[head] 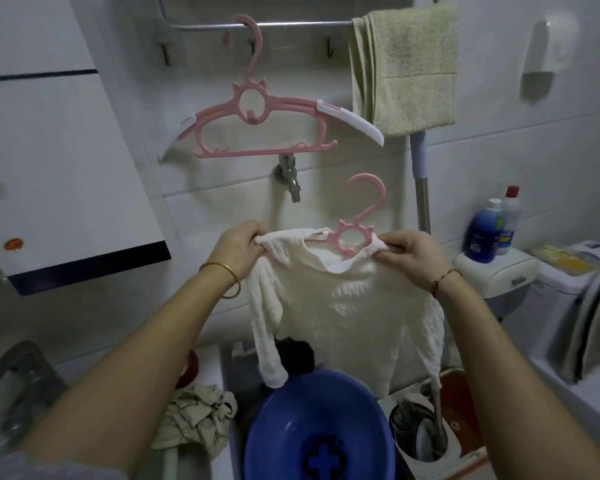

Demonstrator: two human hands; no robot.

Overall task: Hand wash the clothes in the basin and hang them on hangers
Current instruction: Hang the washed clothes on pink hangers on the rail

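Pinching the white sweater (343, 306) shoulders, left hand (238, 249) and right hand (409, 258) grip it on its pink hanger (355, 233).

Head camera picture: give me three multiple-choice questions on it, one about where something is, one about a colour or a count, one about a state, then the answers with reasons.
1. Where does the empty pink hanger hang?
A. On the metal rail
B. On the tap
C. On the basin's rim

2. What colour is the basin?
A. Red
B. Blue
C. Green

3. What state is the white sweater in?
A. Lying in the basin
B. Folded over the rail
C. On a pink hanger, held at both shoulders

Answers:
1 A: its hook sits over the metal rail beside the towel.
2 B: the bowl below the sweater is plainly blue.
3 C: the held hanger shows through the neck; left hand and right hand each have a grip on a shoulder.
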